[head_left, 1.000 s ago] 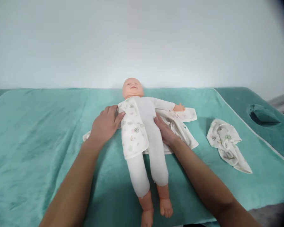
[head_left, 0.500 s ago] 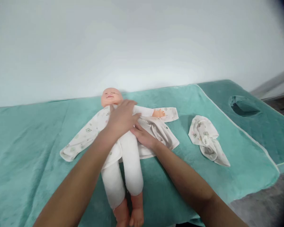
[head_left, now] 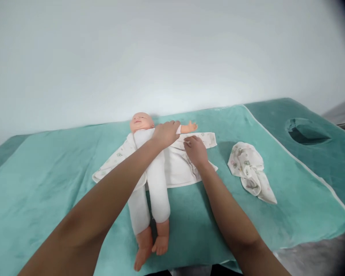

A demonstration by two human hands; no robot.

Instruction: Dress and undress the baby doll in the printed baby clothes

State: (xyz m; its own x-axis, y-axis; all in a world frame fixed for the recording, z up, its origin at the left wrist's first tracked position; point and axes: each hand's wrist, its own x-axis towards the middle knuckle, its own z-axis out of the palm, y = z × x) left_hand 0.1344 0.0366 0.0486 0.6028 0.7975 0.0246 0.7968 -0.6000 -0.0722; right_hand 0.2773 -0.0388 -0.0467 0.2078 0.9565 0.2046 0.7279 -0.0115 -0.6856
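Observation:
A baby doll (head_left: 158, 203) with white cloth body and legs lies face up, its head toward the wall. A white printed baby jacket (head_left: 179, 174) is spread beneath it, with one sleeve over the doll's arm on the left. My left hand (head_left: 166, 134) is closed over the doll's other arm, whose bare forearm and hand stick out to the right. Just below that arm, my right hand (head_left: 196, 150) pinches the jacket near the top of its flat right sleeve; the fingertips are partly hidden. The jacket's right front panel lies folded outward.
To the right, a crumpled white printed garment (head_left: 247, 166) rests on the green cover (head_left: 212, 222). Farther right, the padded bed (head_left: 333, 161) has an oval hole (head_left: 307, 132). A pale wall (head_left: 161, 57) stands behind.
My left hand has moved from the doll's chest to its arm, which now lies above the sleeve. My right hand has gone from the doll's side to the jacket sleeve. The view shifted slightly.

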